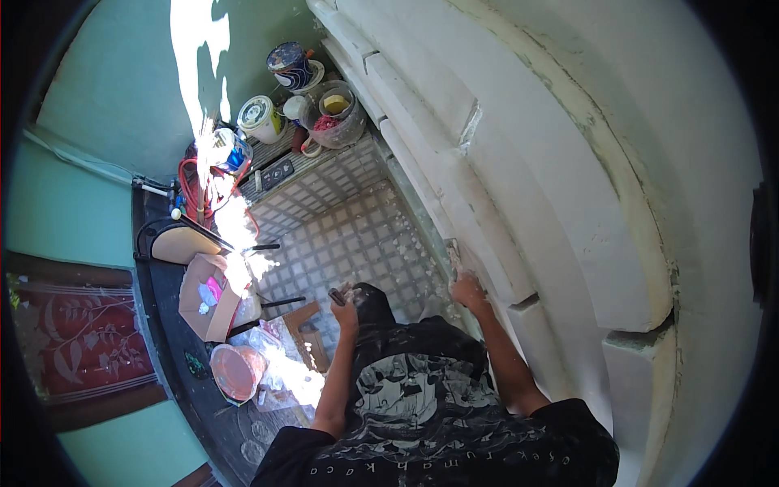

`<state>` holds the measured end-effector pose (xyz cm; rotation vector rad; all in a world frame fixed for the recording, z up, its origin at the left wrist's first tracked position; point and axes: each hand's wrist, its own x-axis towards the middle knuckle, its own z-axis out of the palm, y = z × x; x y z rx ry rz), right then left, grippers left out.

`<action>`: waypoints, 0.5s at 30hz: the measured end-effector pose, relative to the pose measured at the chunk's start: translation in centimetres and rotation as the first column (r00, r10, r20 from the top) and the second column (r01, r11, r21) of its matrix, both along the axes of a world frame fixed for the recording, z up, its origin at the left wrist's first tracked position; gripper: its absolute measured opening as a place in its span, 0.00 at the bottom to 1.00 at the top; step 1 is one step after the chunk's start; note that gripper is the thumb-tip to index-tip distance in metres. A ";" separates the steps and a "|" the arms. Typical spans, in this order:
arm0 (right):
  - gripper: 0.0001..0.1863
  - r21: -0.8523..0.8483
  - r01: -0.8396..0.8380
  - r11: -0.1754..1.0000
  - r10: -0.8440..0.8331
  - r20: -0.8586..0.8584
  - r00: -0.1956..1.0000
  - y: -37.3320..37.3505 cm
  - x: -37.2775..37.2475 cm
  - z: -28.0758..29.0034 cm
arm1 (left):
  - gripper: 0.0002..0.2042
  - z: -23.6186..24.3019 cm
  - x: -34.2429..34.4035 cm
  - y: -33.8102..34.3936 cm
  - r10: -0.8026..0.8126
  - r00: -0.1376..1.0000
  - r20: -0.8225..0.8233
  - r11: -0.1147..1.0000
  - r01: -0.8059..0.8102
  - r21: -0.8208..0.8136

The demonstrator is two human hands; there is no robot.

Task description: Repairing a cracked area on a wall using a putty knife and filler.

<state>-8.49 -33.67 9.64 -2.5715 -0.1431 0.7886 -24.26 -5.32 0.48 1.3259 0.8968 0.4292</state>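
My right hand point(468, 290) reaches up to the pale stepped moulding point(487, 239) on the right. Its fingers are closed on a small flat scraper point(452, 248), smeared whitish, whose tip lies close to the lower edge of the moulding. In front of my body, over the tiled floor, my left hand point(347, 308) is closed around a short dark-brown tool handle point(336, 297). Whitish smears show on the fingers of that hand; the far end of its tool is too small to make out.
Pale crumbs litter the checked tile floor point(333, 235). A ledge at the back carries paint buckets point(261, 120), a clear tub point(339, 128) and a remote control point(277, 173). To the left are a cardboard box point(203, 312), a pinkish bucket point(235, 372) and a red cord point(188, 195).
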 end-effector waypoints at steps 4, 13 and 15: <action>0.36 0.205 -0.089 0.975 0.078 0.064 0.995 1.2 2.8 0.8 | 0.15 0.1 0.6 1.5 -0.069 0.998 0.011 0.997 0.069 -0.024; 0.31 0.260 -0.077 0.963 0.097 -0.062 0.993 7.4 4.3 -2.2 | 0.19 -1.2 3.8 9.2 -0.120 0.993 0.014 0.988 0.121 -0.091; 0.29 -0.058 0.173 0.983 -0.153 0.248 0.956 8.6 4.0 -3.0 | 0.20 -5.4 4.2 12.4 -0.246 0.937 -0.247 0.940 0.293 0.174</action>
